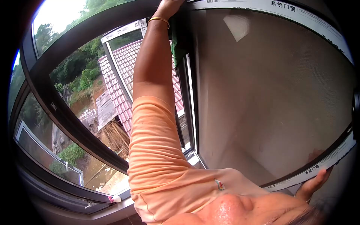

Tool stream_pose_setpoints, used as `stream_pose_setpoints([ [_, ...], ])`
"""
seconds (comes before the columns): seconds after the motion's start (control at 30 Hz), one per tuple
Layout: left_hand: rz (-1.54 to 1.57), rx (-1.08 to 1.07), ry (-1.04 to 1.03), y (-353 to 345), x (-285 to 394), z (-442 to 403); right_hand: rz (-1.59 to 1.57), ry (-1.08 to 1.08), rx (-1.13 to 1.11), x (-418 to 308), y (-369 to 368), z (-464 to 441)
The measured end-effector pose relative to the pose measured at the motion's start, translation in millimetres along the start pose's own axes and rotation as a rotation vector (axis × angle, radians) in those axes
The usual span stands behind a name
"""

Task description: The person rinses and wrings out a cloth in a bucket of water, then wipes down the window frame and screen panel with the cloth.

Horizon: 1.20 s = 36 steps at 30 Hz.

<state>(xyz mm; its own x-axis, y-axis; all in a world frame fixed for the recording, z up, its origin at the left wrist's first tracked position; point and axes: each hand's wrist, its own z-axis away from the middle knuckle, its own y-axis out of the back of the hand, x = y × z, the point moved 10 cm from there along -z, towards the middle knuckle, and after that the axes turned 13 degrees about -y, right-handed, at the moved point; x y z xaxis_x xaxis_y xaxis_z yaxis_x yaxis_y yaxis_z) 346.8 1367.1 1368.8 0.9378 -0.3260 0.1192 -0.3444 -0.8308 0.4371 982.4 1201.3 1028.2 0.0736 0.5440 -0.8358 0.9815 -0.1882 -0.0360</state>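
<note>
Head view: nearest the camera, an orange shirt [157,150] filled the bottom centre, with a small emblem [219,184] on its front. Left arm [153,71] extended upward from the gathered sleeve; a gold bangle [159,20] circled the wrist. Left hand [170,6] was at the top edge of view, beside the upper corner of a framed panel [262,93]. Its fingers were cut off by the picture edge, so could not tell whether they were apart or together.

Right hand [315,183], lower right, was clamped on the panel's lower edge. The panel occupied the right side: dull brown-grey face, dark border, white printed strips [315,170] along top and bottom. A pale angular patch [237,27] showed near its top.

Green material [179,47] hung just beside the panel's upper left. Farther left, dark window frames [63,108] curved across the view. A small pink-and-white item [114,199] lay near the lower frame.

Beyond the frames, a white-edged sash [107,38] stood against the outdoor scene. Outside: a pink tiled roof [116,88], a stack of poles [114,137], green shrubs [73,153] and, farthest, trees [77,62] under bright sky [56,11].
</note>
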Motion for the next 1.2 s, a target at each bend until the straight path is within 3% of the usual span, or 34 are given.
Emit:
stream_pose_setpoints([
  [0.07,0.577,0.099,0.127,-9,-27,5,0.024,0.078,0.150,-16,1,5],
  [0.1,0.570,0.106,0.125,-17,-39,3,0.030,0.105,0.200,-20,3,8],
  [0.17,-0.203,0.364,-0.365,4,-14,-1,0.053,0.026,0.080,-11,1,6],
  [0.2,-0.349,0.170,-0.481,-3,22,6,0.062,0.002,0.037,-8,-2,4],
  [0.3,-0.395,0.363,-0.596,-8,44,24,0.121,0.108,0.112,-20,-8,6],
  [0.37,0.723,0.601,0.031,-9,-17,41,0.080,0.118,0.173,-20,-5,6],
  [0.43,0.852,0.639,0.038,-8,-17,68,0.040,0.070,0.133,-12,-1,6],
  [0.5,1.297,0.758,0.245,-31,-59,84,0.006,0.013,0.082,-4,4,4],
  [0.6,1.429,0.821,0.240,-25,-93,102,0.092,0.064,0.088,-12,-1,3],
  [0.67,1.325,0.850,0.288,-4,-93,106,0.151,0.118,0.211,-26,-8,6],
  [0.73,0.837,0.623,0.419,14,-86,101,0.150,0.110,0.204,-31,-13,7],
  [0.8,0.747,0.681,0.385,-14,-145,49,0.138,0.109,0.198,-33,-15,5],
  [1.0,0.926,1.062,0.420,13,-152,66,0.172,0.090,0.154,-22,-8,2],
  [1.03,0.998,1.040,0.363,30,-133,77,0.181,0.077,0.149,-22,-9,3],
  [1.07,1.219,0.740,0.201,22,-182,51,0.185,0.066,0.142,-22,-11,3],
  [1.13,0.975,0.946,0.042,86,-161,82,0.136,0.079,0.117,-25,-15,0],
  [1.2,0.912,0.893,0.065,145,-142,110,0.162,0.029,0.043,-17,-12,-2],
])
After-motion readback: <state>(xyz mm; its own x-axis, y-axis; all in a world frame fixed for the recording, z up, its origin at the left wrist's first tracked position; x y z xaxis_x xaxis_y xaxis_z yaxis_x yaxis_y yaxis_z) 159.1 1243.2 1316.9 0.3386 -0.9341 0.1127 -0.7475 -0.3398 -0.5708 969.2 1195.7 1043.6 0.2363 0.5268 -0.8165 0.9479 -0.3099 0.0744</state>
